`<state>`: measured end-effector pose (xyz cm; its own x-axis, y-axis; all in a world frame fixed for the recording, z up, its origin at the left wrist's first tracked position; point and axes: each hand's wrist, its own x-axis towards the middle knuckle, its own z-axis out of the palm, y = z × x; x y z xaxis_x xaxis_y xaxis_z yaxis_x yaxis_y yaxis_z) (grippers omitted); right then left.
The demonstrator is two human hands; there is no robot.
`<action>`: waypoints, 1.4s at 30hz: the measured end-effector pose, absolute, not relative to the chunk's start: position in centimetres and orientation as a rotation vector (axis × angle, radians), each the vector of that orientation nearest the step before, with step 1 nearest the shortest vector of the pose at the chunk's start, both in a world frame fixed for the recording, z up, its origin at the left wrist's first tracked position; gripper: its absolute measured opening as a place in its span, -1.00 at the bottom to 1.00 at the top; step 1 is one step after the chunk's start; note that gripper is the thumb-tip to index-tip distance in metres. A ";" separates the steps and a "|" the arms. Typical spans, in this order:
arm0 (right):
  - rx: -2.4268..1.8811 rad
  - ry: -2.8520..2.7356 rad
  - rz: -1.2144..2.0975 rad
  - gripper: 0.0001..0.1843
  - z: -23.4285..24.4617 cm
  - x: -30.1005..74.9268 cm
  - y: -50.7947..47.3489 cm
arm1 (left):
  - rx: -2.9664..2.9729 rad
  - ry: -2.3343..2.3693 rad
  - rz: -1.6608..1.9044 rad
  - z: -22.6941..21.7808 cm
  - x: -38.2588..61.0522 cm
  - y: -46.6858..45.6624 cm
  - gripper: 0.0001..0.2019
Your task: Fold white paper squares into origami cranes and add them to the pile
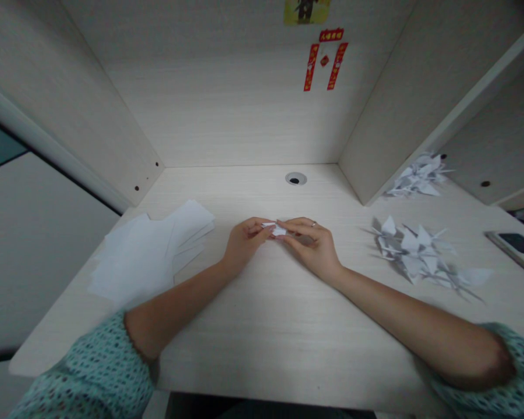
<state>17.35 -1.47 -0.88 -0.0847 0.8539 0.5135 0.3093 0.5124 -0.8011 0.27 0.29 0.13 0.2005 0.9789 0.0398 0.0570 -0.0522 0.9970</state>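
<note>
A small folded piece of white paper (276,228) lies on the pale wooden desk (271,326) between my two hands. My left hand (244,240) pinches its left end with closed fingers. My right hand (311,243), with a ring on one finger, presses and grips its right end with fingers held together. Most of the paper is hidden under my fingers. Both forearms rest on the desk, sleeves in a teal pattern.
A loose stack of white paper sheets (148,253) lies to the left. Several folded paper cranes (419,253) lie to the right, with another pile (419,177) further back. A phone (519,244) sits at the right edge. A cable hole (296,178) is behind my hands.
</note>
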 end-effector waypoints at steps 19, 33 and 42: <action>-1.035 -1.544 0.805 -0.76 -1.2 17.5 -0.7 | 1.269 1.037 1.024 0.0 -0.2 0.6 -0.72; -1.092 -1.460 0.909 -0.70 -1.1 17.4 -0.8 | 1.381 1.038 1.020 0.3 -0.3 0.3 -0.64; -1.069 -1.420 0.998 -0.69 -1.1 17.5 -0.6 | 1.425 0.991 1.034 0.0 0.0 0.2 -0.55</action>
<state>17.48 -0.60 -1.07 -0.0519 0.9671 0.2492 0.0931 0.2531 -0.9629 0.02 0.18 0.00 0.2793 0.9572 0.0759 0.0358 -0.0893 0.9954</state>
